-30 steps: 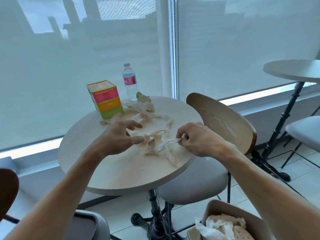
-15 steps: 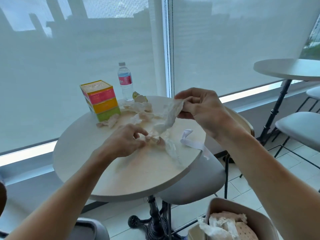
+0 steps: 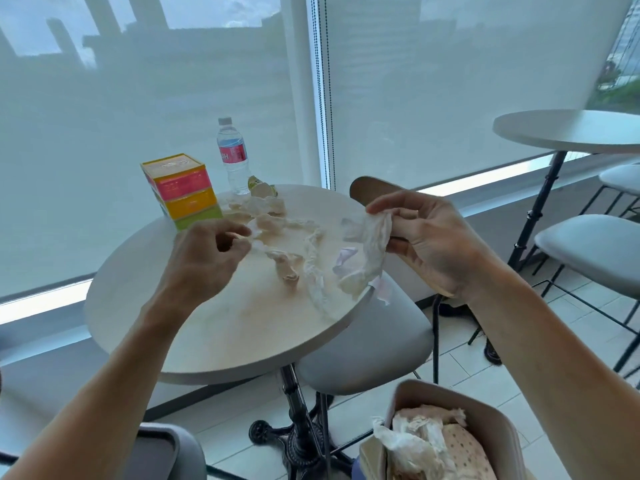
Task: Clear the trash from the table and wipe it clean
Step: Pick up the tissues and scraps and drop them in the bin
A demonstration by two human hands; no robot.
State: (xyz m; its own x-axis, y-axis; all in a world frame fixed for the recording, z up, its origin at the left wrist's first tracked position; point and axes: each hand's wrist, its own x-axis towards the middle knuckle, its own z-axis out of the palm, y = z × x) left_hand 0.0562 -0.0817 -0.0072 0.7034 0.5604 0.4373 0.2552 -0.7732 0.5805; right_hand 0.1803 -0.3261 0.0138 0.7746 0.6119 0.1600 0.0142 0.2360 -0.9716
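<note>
Setting: café-style corner, translucent roller blinds over full-height windows, tiled floor. Round pale table (image 3: 145, 306) on a black pedestal; a second round table (image 3: 568, 129) and grey stools stand to the right.

Trash: crumpled tissues (image 3: 298, 251) strewn over the far-centre of the tabletop, whitish with beige staining, twisted into ropes and wads. At the table's far edge: a stacked colour-banded box (image 3: 181, 190), a water bottle (image 3: 233, 157) and a small greenish wrapper (image 3: 261, 188) just beside it. A bin (image 3: 498, 420) sits low right, below table height, already holding crumpled paper.

Hands: right hand (image 3: 426, 240) pinches a hanging tissue wad (image 3: 369, 251) between thumb and fingers, raised above the table's right edge. Left hand (image 3: 204, 261) has fingers curled, pinching one end of a tissue strand that trails across the top.

Handling (judgement): tissue is near-weightless, limp and easily torn; possibly damp, given the staining, so it may cling to the surface or shred. Best taken by bunching several pieces into the palm rather than by single corners. Loose scraps could drift off the edge.

Wiping not yet begun.
</note>
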